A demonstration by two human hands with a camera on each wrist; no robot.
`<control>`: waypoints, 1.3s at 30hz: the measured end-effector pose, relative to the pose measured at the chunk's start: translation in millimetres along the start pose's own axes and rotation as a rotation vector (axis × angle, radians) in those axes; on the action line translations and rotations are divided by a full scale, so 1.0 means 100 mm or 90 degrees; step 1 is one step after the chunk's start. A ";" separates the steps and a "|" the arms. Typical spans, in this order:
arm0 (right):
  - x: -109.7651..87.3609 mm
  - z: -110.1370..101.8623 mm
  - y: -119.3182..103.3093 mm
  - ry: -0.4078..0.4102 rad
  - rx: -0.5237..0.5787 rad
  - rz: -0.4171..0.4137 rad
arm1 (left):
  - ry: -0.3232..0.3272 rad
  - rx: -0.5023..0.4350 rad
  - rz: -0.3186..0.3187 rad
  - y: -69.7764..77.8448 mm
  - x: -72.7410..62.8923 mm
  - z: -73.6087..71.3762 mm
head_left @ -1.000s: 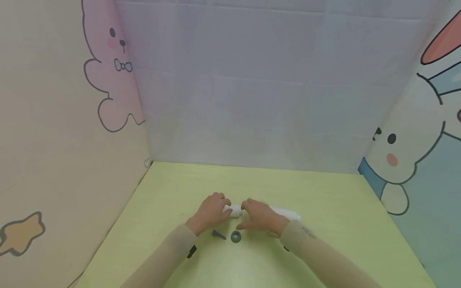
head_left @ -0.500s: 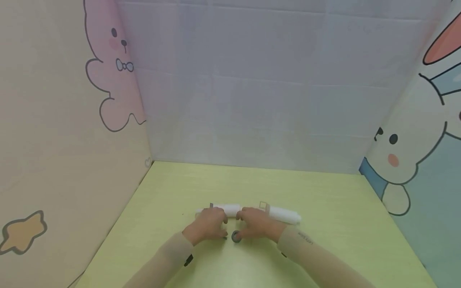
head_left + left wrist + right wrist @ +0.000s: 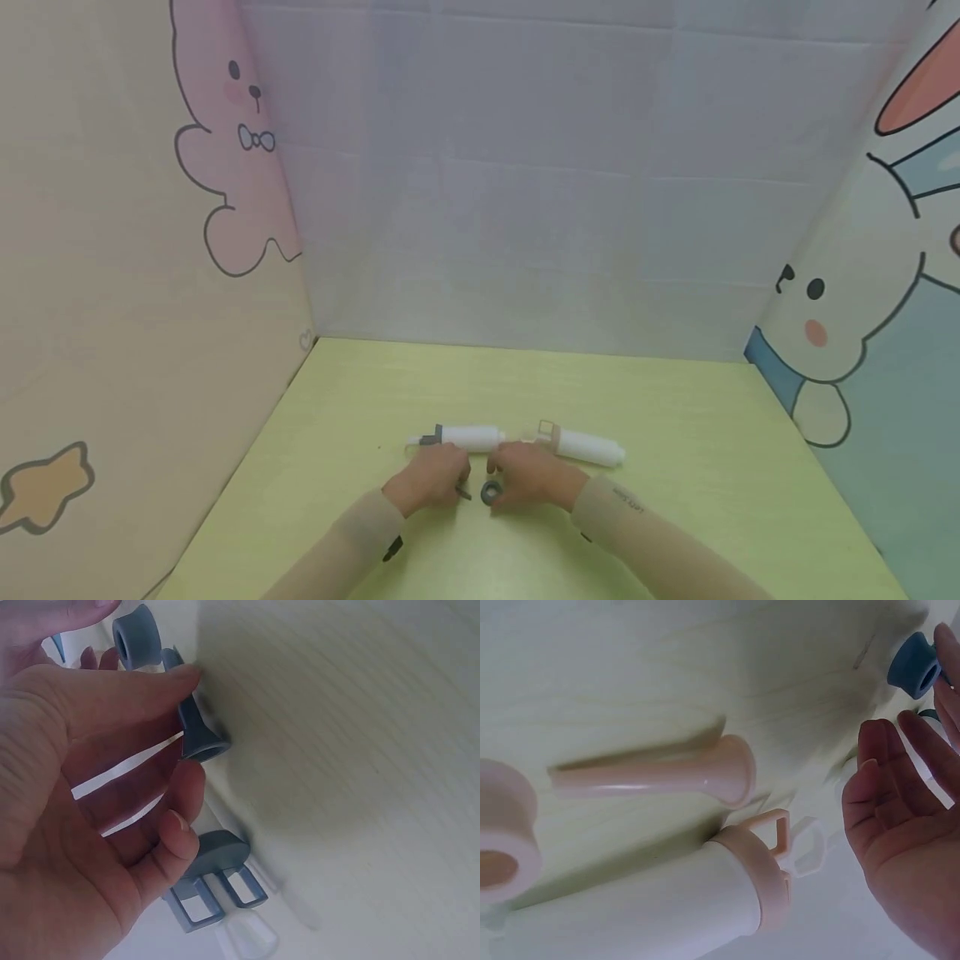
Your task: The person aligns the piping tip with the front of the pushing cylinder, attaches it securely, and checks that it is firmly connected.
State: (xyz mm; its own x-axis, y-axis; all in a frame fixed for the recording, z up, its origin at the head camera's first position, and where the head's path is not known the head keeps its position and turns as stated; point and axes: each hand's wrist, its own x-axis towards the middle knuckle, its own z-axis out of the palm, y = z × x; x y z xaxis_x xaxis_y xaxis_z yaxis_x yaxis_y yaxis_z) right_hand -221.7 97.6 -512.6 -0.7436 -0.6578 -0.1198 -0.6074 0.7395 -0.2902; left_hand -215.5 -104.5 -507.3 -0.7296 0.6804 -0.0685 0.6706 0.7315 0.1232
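Left hand (image 3: 429, 479) pinching blue-grey flared nozzle (image 3: 193, 726), mid-width on worktop (image 3: 480, 558), well short of far edge. Right hand (image 3: 536, 475) curving thumb and fingers about blue-grey ring (image 3: 145, 636), just right of nozzle; cannot tell if gripping. White cylinders (image 3: 588, 447) lying nearer far edge.

Blue-grey funnel (image 3: 193, 720) — smooth, matt-looking plastic

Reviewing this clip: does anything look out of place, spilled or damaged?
Nothing looks spilled or damaged: the blue funnel-shaped piece, the blue ring and both white tubes show no break where visible. The one oddity is a tiny dark speck on the tabletop, left of the tubes, too small to identify.
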 end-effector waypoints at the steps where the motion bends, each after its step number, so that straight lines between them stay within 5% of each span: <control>1: 0.00 0.01 0.00 -0.002 -0.001 -0.004 | 0.001 0.000 0.000 0.00 0.00 0.01; 14: -0.02 0.06 -0.01 0.024 0.018 -0.078 | 0.033 0.000 0.026 0.02 0.01 0.03; 26: -0.05 -0.03 0.13 0.056 0.035 -0.020 | 0.112 -0.007 0.054 -0.06 0.13 0.02; 39: -0.09 -0.20 0.24 0.085 0.069 -0.019 | 0.096 -0.006 0.037 0.02 0.19 -0.14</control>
State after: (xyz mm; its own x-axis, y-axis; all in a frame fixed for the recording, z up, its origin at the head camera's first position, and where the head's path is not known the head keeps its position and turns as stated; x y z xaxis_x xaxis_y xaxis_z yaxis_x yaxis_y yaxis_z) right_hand -235.5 124.1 -499.0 -0.7602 -0.6495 0.0158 -0.6020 0.6952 -0.3928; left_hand -229.7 -90.7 -494.3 -0.7024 0.7062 0.0890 0.7111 0.6907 0.1313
